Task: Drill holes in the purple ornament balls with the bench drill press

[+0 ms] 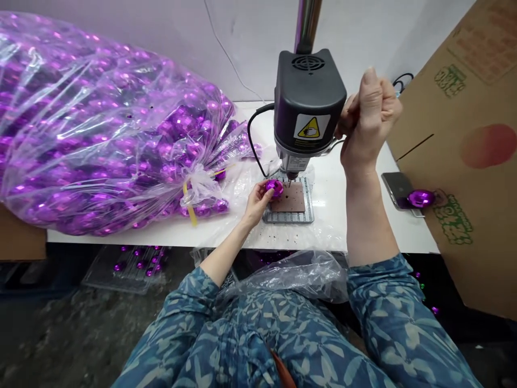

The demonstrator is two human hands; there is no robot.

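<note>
- On the left of the table [355, 221] lies a big bag [60, 70] of clear, crinkled soft plastic, full of shiny purple balls [177, 126].
- The left hand [255, 203] has its grip closed with the fingertips on one purple ball [274, 187], at the left edge of the brown block [294, 198] under the drill [309, 102].
- This ball looks light, hollow, smooth and slippery, and probably has a thin shell; a gentle hold by its sides seems best.
- The drill has a hard black housing.
- The right hand [369, 121] is clenched on the lever [338, 142].
- On the right stands a stiff cardboard box [476, 161].
</note>
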